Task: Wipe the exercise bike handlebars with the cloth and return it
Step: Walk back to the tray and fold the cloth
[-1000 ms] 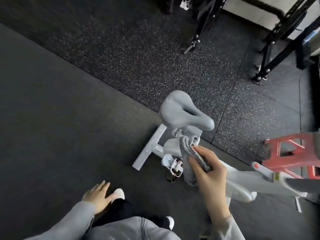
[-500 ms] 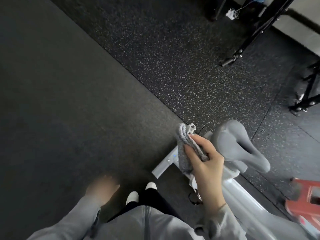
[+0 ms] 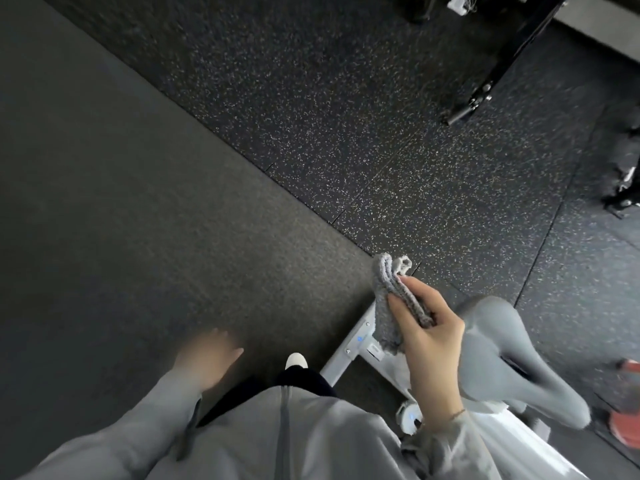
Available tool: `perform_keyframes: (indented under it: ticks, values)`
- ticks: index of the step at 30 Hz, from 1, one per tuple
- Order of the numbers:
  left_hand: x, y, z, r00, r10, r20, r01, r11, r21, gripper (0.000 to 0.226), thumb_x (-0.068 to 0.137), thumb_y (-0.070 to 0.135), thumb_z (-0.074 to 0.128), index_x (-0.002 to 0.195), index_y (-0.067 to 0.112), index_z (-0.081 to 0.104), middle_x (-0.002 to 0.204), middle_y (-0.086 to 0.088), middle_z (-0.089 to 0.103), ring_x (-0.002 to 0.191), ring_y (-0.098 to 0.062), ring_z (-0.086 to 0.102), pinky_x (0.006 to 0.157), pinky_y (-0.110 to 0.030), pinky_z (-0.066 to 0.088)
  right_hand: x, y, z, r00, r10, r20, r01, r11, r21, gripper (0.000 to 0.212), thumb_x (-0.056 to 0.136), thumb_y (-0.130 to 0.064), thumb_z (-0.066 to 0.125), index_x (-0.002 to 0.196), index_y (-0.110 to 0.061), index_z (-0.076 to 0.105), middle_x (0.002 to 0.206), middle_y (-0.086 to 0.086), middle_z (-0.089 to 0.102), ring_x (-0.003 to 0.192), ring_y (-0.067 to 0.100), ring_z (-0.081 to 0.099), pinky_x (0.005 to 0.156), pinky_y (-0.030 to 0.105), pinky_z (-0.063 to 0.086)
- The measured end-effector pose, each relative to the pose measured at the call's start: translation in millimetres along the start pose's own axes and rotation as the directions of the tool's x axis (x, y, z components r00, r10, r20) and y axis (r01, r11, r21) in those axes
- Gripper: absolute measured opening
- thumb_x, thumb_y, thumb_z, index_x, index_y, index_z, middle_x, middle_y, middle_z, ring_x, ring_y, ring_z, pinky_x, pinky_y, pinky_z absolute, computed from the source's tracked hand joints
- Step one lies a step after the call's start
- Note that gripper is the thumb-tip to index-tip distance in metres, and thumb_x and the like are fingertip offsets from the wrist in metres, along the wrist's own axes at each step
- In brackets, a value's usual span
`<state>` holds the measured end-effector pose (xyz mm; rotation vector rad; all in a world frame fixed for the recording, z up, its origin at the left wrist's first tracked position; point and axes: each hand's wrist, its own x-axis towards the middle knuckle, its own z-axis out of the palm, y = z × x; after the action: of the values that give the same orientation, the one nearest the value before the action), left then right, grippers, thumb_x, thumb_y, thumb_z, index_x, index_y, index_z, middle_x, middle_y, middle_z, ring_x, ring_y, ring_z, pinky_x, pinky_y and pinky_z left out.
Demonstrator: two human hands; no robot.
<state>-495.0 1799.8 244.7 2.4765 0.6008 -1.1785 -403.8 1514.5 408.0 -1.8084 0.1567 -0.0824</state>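
The right hand (image 3: pixel 433 344), in the lower right of the frame, is closed around a folded grey terry cloth (image 3: pixel 389 306), thumb pressed on its near face and fingers wrapped behind, so the cloth stands up out of the fist with its folded edges fanning at the top. Just right of that hand lies the smooth grey saddle (image 3: pixel 498 355) of the white exercise bike (image 3: pixel 519 445), its narrow nose pointing toward the lower right corner; the bike's handlebars fall outside the frame. Below the cloth, the bike's pale rear stabiliser bar (image 3: pixel 346 355) runs diagonally across the floor, its lower end close to a white shoe toe (image 3: pixel 296 360). The left hand (image 3: pixel 207 358), lower centre-left, is motion-blurred; it appears loosely open and holds nothing, hanging above the floor beside a grey sleeve (image 3: pixel 138 427). A plain dark mat (image 3: pixel 121 220) fills the left half, its straight edge running diagonally from upper left down to the cloth, where it meets speckled black rubber flooring (image 3: pixel 346 116). That speckled area lies open across the centre, bordered at the upper right by a black metal rack foot (image 3: pixel 471 102) and dark equipment (image 3: pixel 623 181) at the right edge. A red object (image 3: pixel 627 424), blurred, sits at the lower right edge.
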Motion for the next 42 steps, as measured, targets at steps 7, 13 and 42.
perform_keyframes:
  ticks: [7, 13, 42]
  values:
    - [59, 33, -93, 0.990, 0.103, -0.093, -0.102, 0.995, 0.022, 0.065, 0.093, 0.057, 0.029, 0.147, 0.022, 0.017, 0.159, 0.001, 0.010, 0.145, -0.018, 0.012, 0.118, -0.040, 0.018, 70, -9, 40, 0.997, -0.019, -0.071, 0.015, 0.998, -0.063, 0.052, 0.078, -0.002, 0.073, 0.087, -0.053, 0.067, 0.098, -0.001, 0.071, 0.097, 0.014, 0.065, 0.093, 0.041, 0.051]
    - [130, 22, -172, 0.993, 0.110, -0.046, -0.107, 0.992, 0.071, 0.064, 0.094, 0.055, 0.028, 0.147, 0.020, 0.019, 0.158, -0.001, 0.013, 0.144, -0.020, 0.016, 0.116, -0.040, 0.021, 135, -22, 103, 0.992, 0.014, -0.123, -0.026, 0.995, -0.096, 0.042, 0.077, 0.000, 0.072, 0.090, -0.040, 0.066, 0.102, -0.001, 0.070, 0.099, 0.007, 0.064, 0.094, 0.029, 0.049]
    - [300, 486, -330, 0.772, 0.559, 0.302, -0.574, 0.412, 0.708, 0.064, 0.093, 0.058, 0.021, 0.147, 0.024, 0.013, 0.159, 0.005, 0.005, 0.146, -0.015, 0.003, 0.119, -0.041, 0.003, 328, 11, -77, 0.428, 0.266, -0.864, -0.196, 0.960, 0.198, 0.039, 0.080, -0.002, 0.071, 0.086, -0.040, 0.071, 0.101, 0.005, 0.072, 0.098, 0.017, 0.066, 0.094, 0.040, 0.050]
